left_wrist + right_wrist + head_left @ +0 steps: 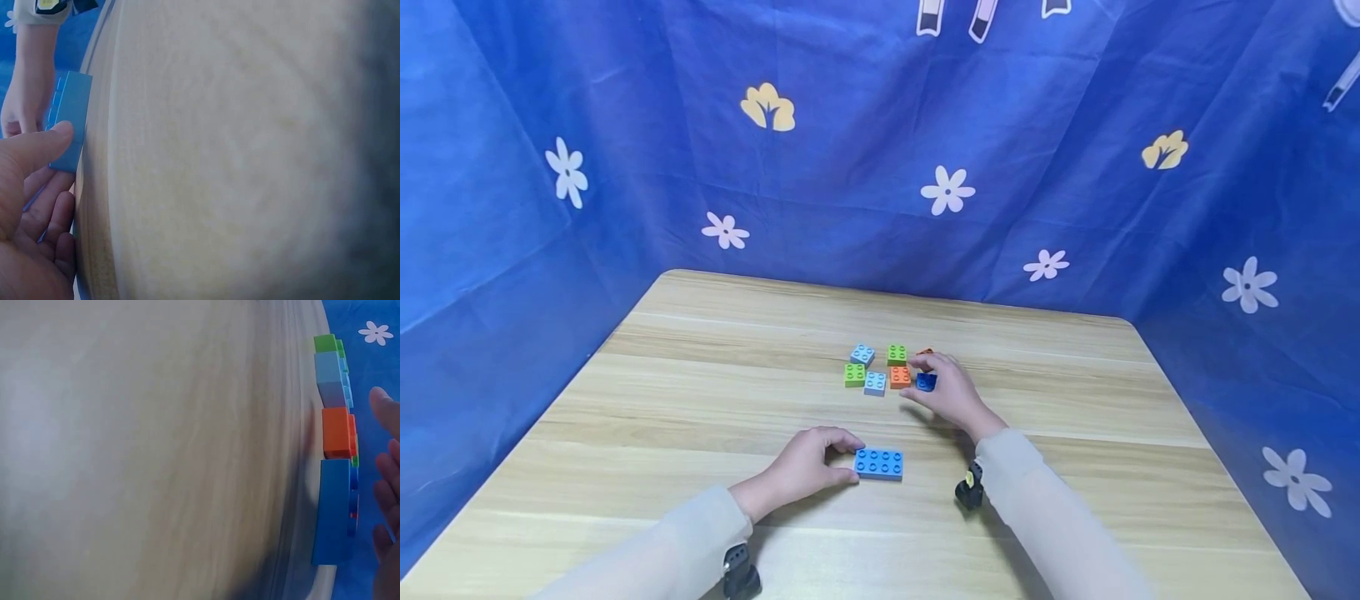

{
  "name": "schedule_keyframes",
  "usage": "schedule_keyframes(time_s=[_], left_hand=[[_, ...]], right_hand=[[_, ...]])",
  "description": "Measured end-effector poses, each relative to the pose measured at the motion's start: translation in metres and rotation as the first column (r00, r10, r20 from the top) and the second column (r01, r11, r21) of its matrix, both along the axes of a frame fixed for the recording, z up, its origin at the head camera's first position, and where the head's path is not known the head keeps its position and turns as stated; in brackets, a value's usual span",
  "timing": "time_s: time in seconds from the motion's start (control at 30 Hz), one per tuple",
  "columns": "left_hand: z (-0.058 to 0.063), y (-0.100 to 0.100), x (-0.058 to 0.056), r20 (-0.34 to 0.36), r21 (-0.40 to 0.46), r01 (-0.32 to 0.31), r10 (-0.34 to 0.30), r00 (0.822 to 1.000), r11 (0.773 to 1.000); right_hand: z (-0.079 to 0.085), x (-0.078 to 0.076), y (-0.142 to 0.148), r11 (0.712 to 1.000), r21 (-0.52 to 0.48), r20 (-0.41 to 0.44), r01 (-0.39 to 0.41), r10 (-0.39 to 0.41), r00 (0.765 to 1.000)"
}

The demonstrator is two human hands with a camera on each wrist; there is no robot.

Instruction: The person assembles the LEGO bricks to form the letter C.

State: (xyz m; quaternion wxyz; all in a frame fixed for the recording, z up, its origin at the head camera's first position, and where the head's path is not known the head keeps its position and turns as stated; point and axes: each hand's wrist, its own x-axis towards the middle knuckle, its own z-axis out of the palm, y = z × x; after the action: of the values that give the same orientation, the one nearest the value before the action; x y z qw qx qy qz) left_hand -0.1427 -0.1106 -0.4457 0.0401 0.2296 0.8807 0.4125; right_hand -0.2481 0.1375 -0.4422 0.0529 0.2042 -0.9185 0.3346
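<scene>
My left hand pinches the left end of a blue eight-stud building brick between thumb and fingers. In the left wrist view the thumb lies along the side of this brick. My right hand reaches over the right end of a group of small bricks, thumb and fingers spread apart. Beneath it a dark blue brick shows partly, the rest hidden by the hand. The right wrist view has this blue brick standing beside the hand, a gap between them.
An orange brick and a green brick sit just left of the right hand. Further left are another green brick and two light blue bricks. A red-orange brick peeks out behind the fingers. Blue curtains surround the wooden table.
</scene>
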Motion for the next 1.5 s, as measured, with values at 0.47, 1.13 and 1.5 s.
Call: schedule_keyframes(time_s=[0.47, 1.13, 1.5], left_hand=[[-0.002, 0.001, 0.000, 0.012, -0.003, -0.004, 0.004, 1.000, 1.000], [-0.006, 0.001, -0.001, 0.015, 0.000, -0.004, 0.004, 1.000, 1.000], [-0.007, 0.002, -0.002, -0.001, -0.005, -0.012, 0.012, 1.000, 1.000]], right_hand=[[-0.007, -0.014, -0.009, 0.996, 0.086, -0.021, 0.039, -0.037, 0.999], [-0.009, -0.015, -0.015, 0.980, 0.194, -0.062, 0.053, -0.041, 0.997], [0.000, -0.006, -0.004, 0.994, 0.096, -0.102, 0.058, -0.048, 0.994]])
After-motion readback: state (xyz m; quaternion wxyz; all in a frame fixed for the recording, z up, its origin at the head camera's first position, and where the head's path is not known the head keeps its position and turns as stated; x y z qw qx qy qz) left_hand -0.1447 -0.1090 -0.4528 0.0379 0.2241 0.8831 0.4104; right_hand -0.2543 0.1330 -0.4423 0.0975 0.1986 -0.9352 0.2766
